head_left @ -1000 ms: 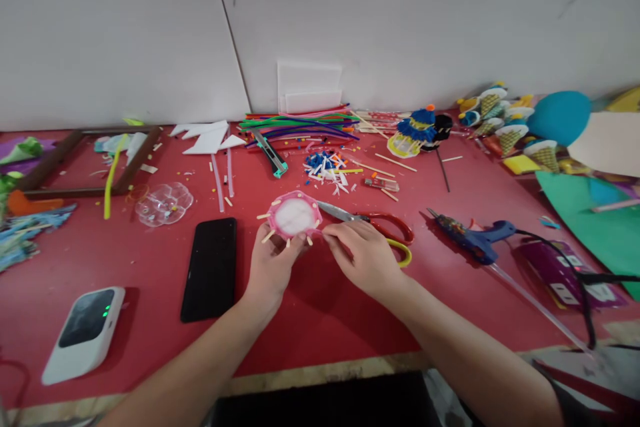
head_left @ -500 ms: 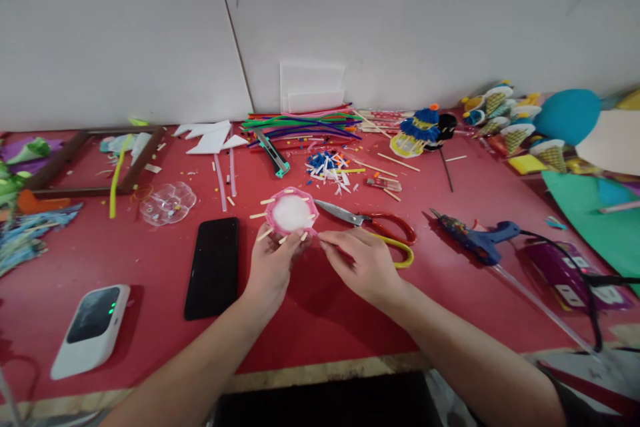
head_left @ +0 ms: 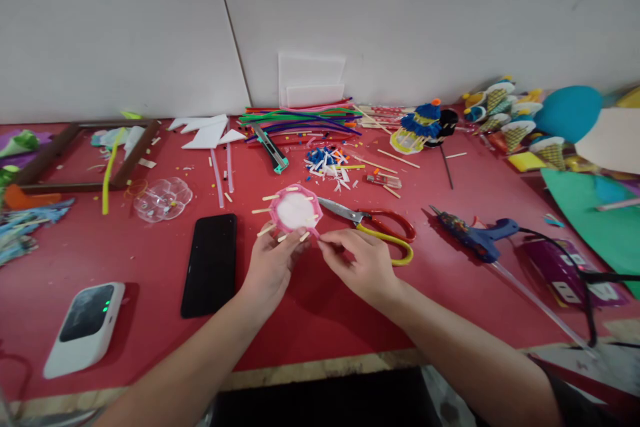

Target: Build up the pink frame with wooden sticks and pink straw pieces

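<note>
Pink-rimmed disc (head_left: 297, 209) in left hand (head_left: 269, 259), right hand (head_left: 359, 261) at edge

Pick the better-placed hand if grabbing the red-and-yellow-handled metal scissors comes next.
Right, likely. The right hand is beside the scissors, near their handles, pinching a thin pink strand. The left hand is farther off, holding the pink-rimmed white disc.

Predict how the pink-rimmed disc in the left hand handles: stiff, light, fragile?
Probably light: the left hand holds the pink-rimmed disc at its near edge. Perhaps fairly stiff, as no sag shows. Likely apt to snag: thin sticks jut outward from it.
</note>
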Action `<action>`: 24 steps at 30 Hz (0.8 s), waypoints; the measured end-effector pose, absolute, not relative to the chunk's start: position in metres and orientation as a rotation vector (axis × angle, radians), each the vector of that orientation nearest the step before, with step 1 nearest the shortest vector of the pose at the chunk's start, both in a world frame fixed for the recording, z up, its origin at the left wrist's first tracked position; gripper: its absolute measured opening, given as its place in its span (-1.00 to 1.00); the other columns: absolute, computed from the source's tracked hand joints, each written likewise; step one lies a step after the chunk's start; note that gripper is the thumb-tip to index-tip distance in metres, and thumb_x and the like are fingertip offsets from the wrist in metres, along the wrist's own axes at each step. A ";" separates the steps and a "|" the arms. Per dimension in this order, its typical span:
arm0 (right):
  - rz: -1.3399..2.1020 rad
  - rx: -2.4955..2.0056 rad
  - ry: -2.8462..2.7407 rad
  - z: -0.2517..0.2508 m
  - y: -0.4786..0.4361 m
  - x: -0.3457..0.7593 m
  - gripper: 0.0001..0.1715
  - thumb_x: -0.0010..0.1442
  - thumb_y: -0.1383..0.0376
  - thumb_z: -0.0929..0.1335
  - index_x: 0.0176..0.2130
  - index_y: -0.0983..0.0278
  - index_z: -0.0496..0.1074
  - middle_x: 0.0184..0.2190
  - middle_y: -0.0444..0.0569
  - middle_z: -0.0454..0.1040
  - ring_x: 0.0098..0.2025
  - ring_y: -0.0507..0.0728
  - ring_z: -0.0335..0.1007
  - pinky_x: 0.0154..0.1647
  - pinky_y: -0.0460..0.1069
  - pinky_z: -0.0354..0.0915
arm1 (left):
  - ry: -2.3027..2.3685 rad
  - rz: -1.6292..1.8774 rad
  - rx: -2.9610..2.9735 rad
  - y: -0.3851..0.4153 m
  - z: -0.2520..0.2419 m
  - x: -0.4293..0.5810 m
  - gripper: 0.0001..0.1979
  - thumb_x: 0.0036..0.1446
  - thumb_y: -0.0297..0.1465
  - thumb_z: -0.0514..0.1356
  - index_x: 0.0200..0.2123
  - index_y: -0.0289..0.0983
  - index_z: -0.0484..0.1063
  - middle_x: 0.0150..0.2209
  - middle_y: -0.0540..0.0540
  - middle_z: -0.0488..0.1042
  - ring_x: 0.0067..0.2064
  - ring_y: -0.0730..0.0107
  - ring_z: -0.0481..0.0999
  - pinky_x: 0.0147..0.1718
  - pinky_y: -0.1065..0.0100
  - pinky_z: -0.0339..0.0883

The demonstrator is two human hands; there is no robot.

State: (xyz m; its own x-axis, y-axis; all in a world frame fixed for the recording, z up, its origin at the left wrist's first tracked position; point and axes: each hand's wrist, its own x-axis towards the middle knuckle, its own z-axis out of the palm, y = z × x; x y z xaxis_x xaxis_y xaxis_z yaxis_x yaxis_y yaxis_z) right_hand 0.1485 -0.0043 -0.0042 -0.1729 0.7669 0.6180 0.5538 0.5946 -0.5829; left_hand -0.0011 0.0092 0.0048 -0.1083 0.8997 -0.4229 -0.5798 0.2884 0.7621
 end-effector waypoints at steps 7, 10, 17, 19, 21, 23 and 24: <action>0.234 -1.040 -1.887 -0.008 -0.006 0.145 -0.88 0.26 0.40 0.33 -0.27 0.27 0.49 -0.49 -0.07 0.58 -0.47 0.03 0.49 -0.38 -0.10 0.41 | 1.071 1.247 0.312 0.010 0.007 -0.003 -0.64 -0.44 -0.53 0.50 -0.53 -0.33 0.42 -0.52 -0.04 0.60 -0.47 0.48 0.57 -0.38 0.47 0.47; 0.232 -1.019 -1.895 -0.009 -0.006 0.144 -0.88 0.26 0.39 0.33 -0.26 0.26 0.50 -0.48 -0.07 0.58 -0.47 0.03 0.49 -0.37 -0.11 0.41 | 1.052 1.246 0.307 0.010 0.008 -0.003 -0.65 -0.47 -0.52 0.51 -0.56 -0.33 0.44 -0.54 -0.03 0.59 -0.49 0.51 0.56 -0.42 0.51 0.47; 0.467 -1.022 -1.844 -0.004 -0.005 0.149 -0.89 0.21 0.40 0.34 -0.30 0.27 0.49 -0.45 -0.07 0.57 -0.45 0.03 0.48 -0.39 -0.11 0.39 | 1.060 1.248 0.312 0.009 0.008 -0.001 -0.62 -0.49 -0.50 0.53 -0.58 -0.32 0.41 -0.55 -0.02 0.59 -0.48 0.48 0.56 -0.42 0.48 0.47; 0.728 -1.086 -1.712 -0.002 -0.004 0.149 -0.94 0.18 0.36 0.36 -0.31 0.26 0.48 -0.43 -0.07 0.58 -0.42 0.03 0.50 -0.41 -0.11 0.39 | 1.066 1.279 0.327 0.008 0.007 -0.001 -0.60 -0.48 -0.47 0.54 -0.56 -0.30 0.39 -0.53 -0.02 0.59 -0.45 0.44 0.57 -0.42 0.45 0.48; 1.071 -1.115 -1.496 -0.001 -0.004 0.147 -0.93 0.17 0.29 0.39 -0.32 0.26 0.48 -0.45 -0.09 0.56 -0.44 0.02 0.49 -0.45 -0.12 0.39 | 1.065 1.303 0.352 0.007 0.005 -0.001 -0.60 -0.45 -0.45 0.54 -0.53 -0.29 0.40 -0.51 -0.01 0.60 -0.43 0.43 0.57 -0.42 0.44 0.47; 1.361 -1.072 -1.259 -0.002 -0.003 0.145 -0.85 0.13 0.22 0.43 -0.35 0.26 0.46 -0.53 -0.14 0.51 -0.53 -0.01 0.43 -0.52 -0.12 0.37 | 1.052 1.308 0.385 0.006 0.005 -0.001 -0.62 -0.42 -0.45 0.54 -0.52 -0.29 0.42 -0.51 0.01 0.58 -0.43 0.46 0.56 -0.40 0.45 0.47; 1.466 -1.037 -1.156 -0.003 -0.002 0.144 -0.81 0.10 0.19 0.45 -0.37 0.27 0.46 -0.57 -0.16 0.48 -0.58 -0.02 0.39 -0.57 -0.13 0.35 | 1.040 1.310 0.394 0.005 0.005 0.000 -0.62 -0.42 -0.45 0.54 -0.51 -0.30 0.44 -0.51 0.02 0.58 -0.43 0.47 0.55 -0.39 0.45 0.47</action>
State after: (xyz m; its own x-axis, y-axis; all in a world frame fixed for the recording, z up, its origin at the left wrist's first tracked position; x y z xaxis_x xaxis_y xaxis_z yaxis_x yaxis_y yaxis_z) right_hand 0.1435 -0.0021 -0.0026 -0.1730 0.9834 -0.0541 -0.1767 -0.0850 -0.9806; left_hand -0.0002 0.0051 0.0050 -0.0866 0.9133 -0.3980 -0.5946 0.2731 0.7562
